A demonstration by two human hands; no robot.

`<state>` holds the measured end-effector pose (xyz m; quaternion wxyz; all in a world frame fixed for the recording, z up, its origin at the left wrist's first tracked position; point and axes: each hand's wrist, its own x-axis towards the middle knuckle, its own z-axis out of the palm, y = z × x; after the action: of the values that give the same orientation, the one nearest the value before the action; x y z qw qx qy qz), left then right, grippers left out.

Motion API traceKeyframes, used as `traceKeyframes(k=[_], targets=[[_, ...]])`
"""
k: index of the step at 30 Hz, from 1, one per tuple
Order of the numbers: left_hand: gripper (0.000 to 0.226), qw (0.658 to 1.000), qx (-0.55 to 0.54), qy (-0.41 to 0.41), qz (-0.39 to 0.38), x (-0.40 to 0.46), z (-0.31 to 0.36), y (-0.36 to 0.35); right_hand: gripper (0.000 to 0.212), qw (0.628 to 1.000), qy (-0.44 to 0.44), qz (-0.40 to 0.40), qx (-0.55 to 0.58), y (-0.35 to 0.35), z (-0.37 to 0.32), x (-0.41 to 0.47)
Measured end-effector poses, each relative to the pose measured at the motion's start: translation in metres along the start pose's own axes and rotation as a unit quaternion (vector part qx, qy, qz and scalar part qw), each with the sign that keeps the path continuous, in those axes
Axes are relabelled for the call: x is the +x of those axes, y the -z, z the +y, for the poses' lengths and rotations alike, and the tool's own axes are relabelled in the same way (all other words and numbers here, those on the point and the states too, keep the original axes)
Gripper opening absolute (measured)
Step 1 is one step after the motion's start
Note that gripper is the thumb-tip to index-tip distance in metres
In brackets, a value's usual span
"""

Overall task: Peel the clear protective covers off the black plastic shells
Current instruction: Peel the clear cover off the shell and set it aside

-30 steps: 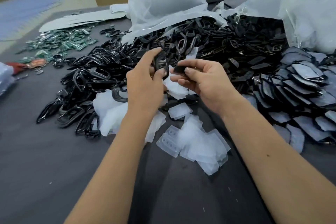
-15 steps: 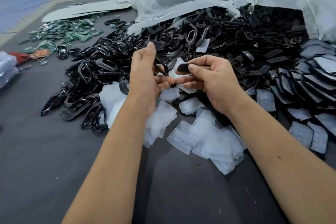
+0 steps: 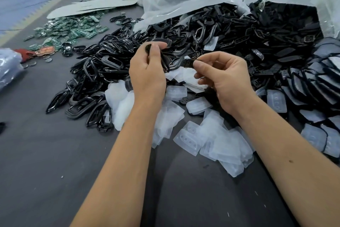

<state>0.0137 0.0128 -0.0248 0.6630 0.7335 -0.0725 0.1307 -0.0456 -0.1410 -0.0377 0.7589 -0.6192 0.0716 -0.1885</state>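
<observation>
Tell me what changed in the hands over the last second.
The left hand and right hand have drawn slightly apart. The left now pinches a black frame alone; the right pinches a separate black piece. Both grips stayed closed throughout, and the peeled clear covers on the table lie unchanged.

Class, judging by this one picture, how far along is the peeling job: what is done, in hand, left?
Done: a heap of peeled clear plastic covers lies on the dark grey table, beside bare black plastic frames. In hand: the left hand and right hand each grip a black shell piece above the heap. Left: a row of still-covered black shells on the right.
</observation>
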Motion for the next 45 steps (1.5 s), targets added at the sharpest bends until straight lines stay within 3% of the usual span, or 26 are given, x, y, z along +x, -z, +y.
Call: traceKeyframes(k=[8,15,24,34,39,45], targets=[[0.015,0.988,-0.099,0.095,-0.066,-0.007,0.001,-0.006,0.005,0.999,0.033,0.027,-0.019,-0.001,0.003,0.001],[0.029,0.961,-0.155,0.179,-0.142,-0.005,0.007,-0.003,0.003,0.995,0.047,0.062,-0.069,-0.002,0.005,0.004],[0.029,0.987,-0.056,0.103,-0.111,-0.007,-0.003,-0.008,0.009,0.984,0.096,0.051,-0.142,-0.005,0.007,0.003],[0.017,0.985,-0.054,0.087,-0.139,-0.010,-0.005,-0.010,0.008,0.964,0.098,0.102,-0.225,-0.006,0.009,0.003],[0.019,0.979,-0.112,0.105,-0.134,-0.011,-0.003,-0.009,0.021,0.961,0.078,0.113,-0.240,-0.001,0.007,0.005],[0.019,0.962,-0.188,0.116,-0.162,-0.008,-0.001,-0.003,0.007,0.991,0.028,-0.018,-0.131,0.004,-0.002,0.007]])
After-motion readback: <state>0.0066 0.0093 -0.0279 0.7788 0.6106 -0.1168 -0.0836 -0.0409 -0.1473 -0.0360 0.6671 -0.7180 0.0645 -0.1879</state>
